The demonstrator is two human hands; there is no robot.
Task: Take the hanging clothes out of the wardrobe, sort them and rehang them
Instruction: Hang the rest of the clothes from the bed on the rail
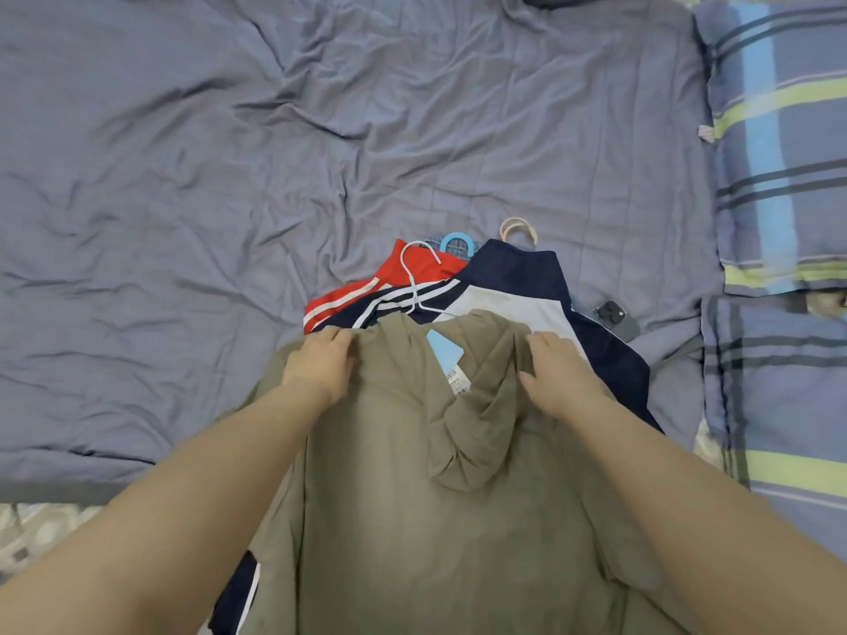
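Hands grip the olive hooded jacket [412,520] at its shoulders: left hand [321,359] and right hand [557,373] pinch fabric. It lies atop navy jacket [513,272] and red jacket [412,272] on the near bed [229,153].

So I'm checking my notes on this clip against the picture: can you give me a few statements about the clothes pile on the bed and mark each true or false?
1. Both hands grip the olive hooded garment at its shoulders. True: left hand, right hand.
2. The olive garment lies under the navy jacket. False: it lies on top of the navy jacket.
3. A red garment with white stripes shows at the pile's left. True.
4. A phone lies on the bedsheet right of the pile. True.
5. The paper tag at the olive garment's collar is red. False: the tag is light blue.
6. Only one hanger hook shows. False: white, blue and beige hooks show.
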